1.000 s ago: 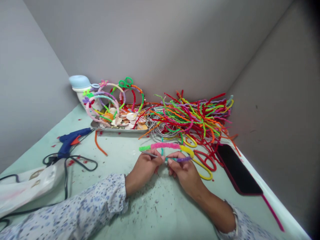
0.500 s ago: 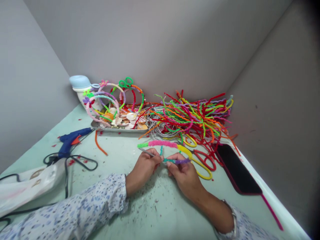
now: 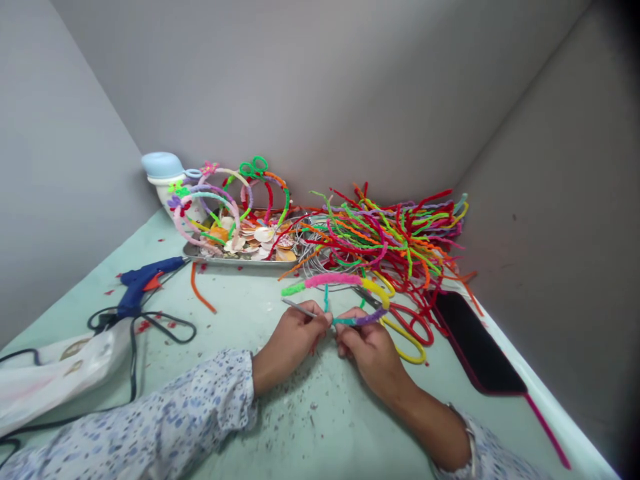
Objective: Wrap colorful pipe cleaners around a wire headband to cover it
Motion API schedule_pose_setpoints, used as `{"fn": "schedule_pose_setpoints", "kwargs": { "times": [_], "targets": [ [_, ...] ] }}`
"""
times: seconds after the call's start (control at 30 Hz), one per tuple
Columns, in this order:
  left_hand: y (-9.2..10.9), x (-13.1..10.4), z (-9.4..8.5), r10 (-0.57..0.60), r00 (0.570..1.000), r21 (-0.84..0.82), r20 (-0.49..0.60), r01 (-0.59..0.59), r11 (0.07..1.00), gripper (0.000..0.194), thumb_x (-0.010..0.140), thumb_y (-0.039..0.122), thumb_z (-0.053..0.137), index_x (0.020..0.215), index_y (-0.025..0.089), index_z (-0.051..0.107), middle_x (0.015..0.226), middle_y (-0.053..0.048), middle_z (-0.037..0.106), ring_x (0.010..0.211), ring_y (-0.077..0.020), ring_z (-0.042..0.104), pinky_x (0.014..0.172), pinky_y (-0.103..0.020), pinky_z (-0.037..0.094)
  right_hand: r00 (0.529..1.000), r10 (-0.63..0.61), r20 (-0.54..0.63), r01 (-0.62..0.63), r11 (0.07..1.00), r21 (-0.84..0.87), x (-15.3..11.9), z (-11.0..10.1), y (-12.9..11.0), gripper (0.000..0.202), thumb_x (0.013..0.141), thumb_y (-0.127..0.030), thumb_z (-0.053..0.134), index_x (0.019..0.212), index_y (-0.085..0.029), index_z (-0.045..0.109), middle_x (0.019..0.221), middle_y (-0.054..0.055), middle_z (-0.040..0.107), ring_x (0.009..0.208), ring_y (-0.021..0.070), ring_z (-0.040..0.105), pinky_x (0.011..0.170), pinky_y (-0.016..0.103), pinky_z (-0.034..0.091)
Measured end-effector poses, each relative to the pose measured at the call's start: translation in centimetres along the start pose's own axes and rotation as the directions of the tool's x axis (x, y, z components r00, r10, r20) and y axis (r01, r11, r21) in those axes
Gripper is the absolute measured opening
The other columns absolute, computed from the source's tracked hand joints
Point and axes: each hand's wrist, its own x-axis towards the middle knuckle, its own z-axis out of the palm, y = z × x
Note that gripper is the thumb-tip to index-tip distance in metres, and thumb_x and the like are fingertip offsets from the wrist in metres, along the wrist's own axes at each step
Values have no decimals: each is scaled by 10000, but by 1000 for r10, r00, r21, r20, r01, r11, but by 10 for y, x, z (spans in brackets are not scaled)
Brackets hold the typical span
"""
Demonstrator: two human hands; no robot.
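Between my hands is a headband [image 3: 335, 280] partly wrapped in pipe cleaners: green, pink, yellow, purple and teal in turn, with a bare grey end pointing left. My left hand [image 3: 295, 333] pinches the band where the bare end meets the teal part. A loose teal pipe cleaner tail [image 3: 327, 299] sticks up beside those fingertips. My right hand [image 3: 367, 343] is closed around the teal and purple stretch, its fingers partly hidden. Just behind it lie yellow-handled scissors [image 3: 407, 343] and a red-handled pair [image 3: 417, 323].
A metal tray [image 3: 240, 262] holds shells and several finished headbands [image 3: 205, 197], with a blue-lidded bottle [image 3: 163, 173] behind. A pipe cleaner heap [image 3: 390, 230] and wire coil [image 3: 325, 260] lie right. Left is a blue glue gun [image 3: 137, 287] with cord; a phone [image 3: 480, 347] lies right.
The headband's arch has tipped slightly upward and to the right, showing rounder. Both hands keep their hold with small finger shifts. The whole view has moved slightly.
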Motion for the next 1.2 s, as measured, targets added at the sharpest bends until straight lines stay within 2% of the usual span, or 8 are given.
{"fn": "schedule_pose_setpoints", "kwargs": {
  "times": [0.13, 0.23, 0.43, 0.73, 0.87, 1.03, 1.2],
  "targets": [
    [-2, 0, -2, 9, 999, 38, 31, -10, 999, 311, 830, 343, 510, 574, 174, 458, 457, 55, 385, 395, -66, 326, 403, -219, 222, 1000, -25, 2, 25, 998, -56, 0, -1, 2, 182, 875, -274, 488, 720, -194, 539, 545, -33, 518, 541, 133, 499, 551, 249, 396],
    [0, -2, -2, 11, 999, 44, 37, -12, 999, 308, 821, 327, 501, 555, 174, 464, 449, 52, 378, 393, -72, 327, 403, -228, 221, 999, -35, 13, 35, 999, -35, -1, -1, 2, 164, 876, -276, 494, 741, -194, 539, 558, -35, 515, 543, 131, 497, 551, 249, 398],
    [8, -2, 1, -40, 999, -4, 4, 40, 999, 294, 765, 313, 513, 511, 172, 467, 429, 52, 370, 377, -69, 316, 399, -233, 205, 1000, -23, 10, 23, 1000, 13, -2, 1, 1, 129, 874, -296, 506, 808, -192, 544, 563, -40, 509, 534, 131, 496, 533, 246, 401],
    [7, -3, 2, -53, 998, -19, -24, 53, 998, 284, 756, 287, 512, 504, 164, 467, 449, 46, 393, 390, -62, 316, 387, -217, 198, 997, -72, -11, 71, 994, -84, -6, 1, -2, 126, 873, -299, 511, 814, -193, 546, 548, -48, 494, 524, 125, 470, 527, 241, 378],
    [5, -1, 3, -33, 999, -25, 9, 34, 999, 312, 793, 343, 517, 540, 166, 467, 459, 53, 386, 393, -64, 323, 385, -211, 217, 999, -36, -24, 34, 998, -49, -4, 1, 1, 162, 893, -325, 495, 819, -192, 551, 561, -40, 510, 534, 128, 481, 533, 242, 387],
    [7, 1, 2, -95, 995, -49, 35, 97, 994, 369, 829, 435, 471, 585, 161, 505, 445, 56, 398, 349, -60, 318, 364, -210, 218, 1000, 18, -24, -18, 1000, -19, -2, 1, 2, 239, 911, -390, 477, 806, -192, 559, 582, -28, 537, 550, 130, 507, 551, 245, 400],
    [5, 2, 1, -90, 995, -27, 31, 91, 995, 359, 816, 416, 457, 569, 162, 510, 440, 51, 411, 339, -62, 329, 360, -208, 227, 1000, 18, -17, -18, 999, -30, -2, 1, 2, 252, 908, -399, 483, 795, -190, 564, 576, -28, 532, 554, 131, 506, 565, 248, 400]
  ]
}}
